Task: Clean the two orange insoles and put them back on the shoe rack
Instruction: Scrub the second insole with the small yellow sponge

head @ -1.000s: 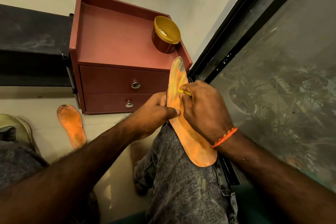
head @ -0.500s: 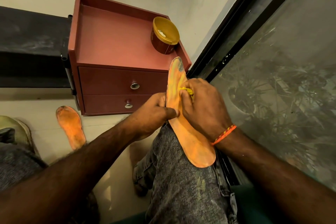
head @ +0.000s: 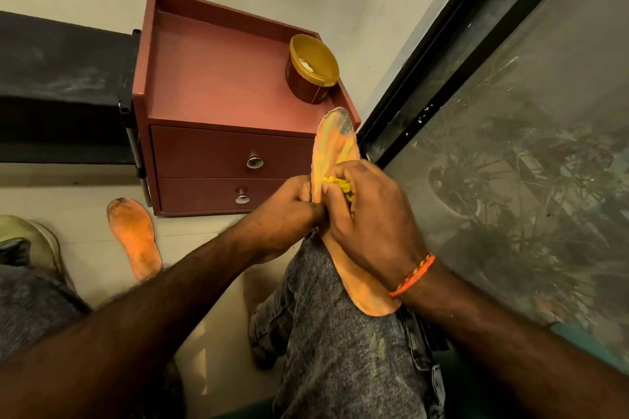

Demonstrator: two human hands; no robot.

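Note:
An orange insole (head: 335, 146) with a dark stain at its toe rests lengthwise on my right knee. My left hand (head: 286, 211) grips its left edge near the middle. My right hand (head: 367, 218) lies on top of it and holds a bunched yellow cloth (head: 338, 184) pressed against the insole's surface. The second orange insole (head: 134, 238), dirty at the toe, lies flat on the floor to the left.
A reddish two-drawer cabinet (head: 218, 88) stands ahead against the wall, with an open yellow tub (head: 311, 68) on its top right corner. A black-framed window (head: 442, 44) runs along the right. A dark bench (head: 58, 78) is at the left, with a shoe (head: 30, 238) below it.
My right hand has slid the yellow cloth a little up the insole, and more of the cloth shows now. The left hand keeps its grip.

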